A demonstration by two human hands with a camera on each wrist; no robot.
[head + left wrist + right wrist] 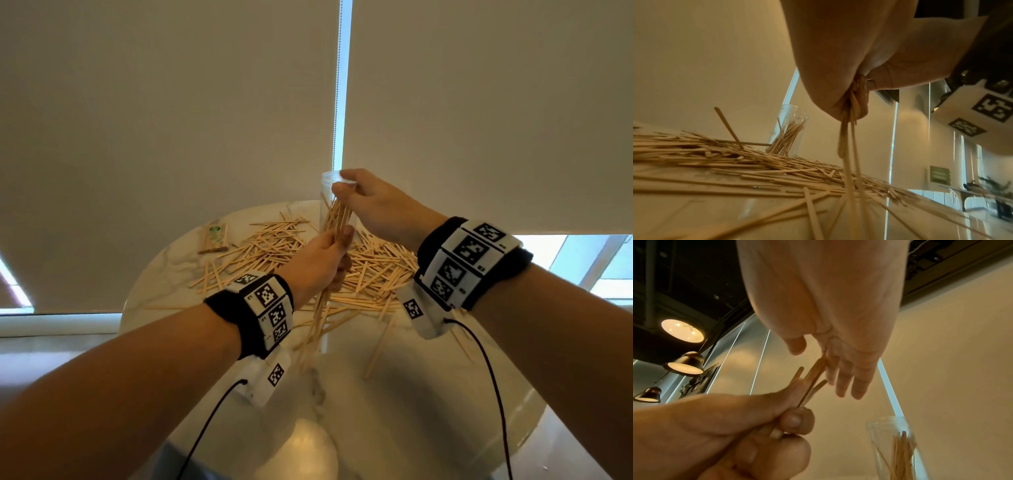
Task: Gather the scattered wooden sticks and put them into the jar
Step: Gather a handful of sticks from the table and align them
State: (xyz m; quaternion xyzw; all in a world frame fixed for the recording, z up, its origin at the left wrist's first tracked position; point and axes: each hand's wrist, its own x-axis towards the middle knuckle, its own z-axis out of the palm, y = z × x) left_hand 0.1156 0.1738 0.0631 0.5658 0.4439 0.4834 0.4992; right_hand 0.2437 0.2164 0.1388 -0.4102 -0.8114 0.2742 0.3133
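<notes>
My left hand [323, 255] grips a bundle of wooden sticks [339, 216] upright above the round table; the bundle's lower ends [317, 322] hang loose below the fist. My right hand [356, 192] is over the bundle's top, fingers straight [857, 382] and thumb apart, with the stick tops [815, 374] against them. The clear jar [325, 202] stands just behind both hands, upright, partly filled with sticks [786, 136]. Many more sticks [270, 246] lie scattered over the tabletop on both sides of the jar.
The table [376, 411] is round and pale marble; its near half holds only a few stray sticks [378, 349]. A wrapped packet of sticks [214, 238] lies at the far left. Roller blinds [171, 120] hang directly behind the table.
</notes>
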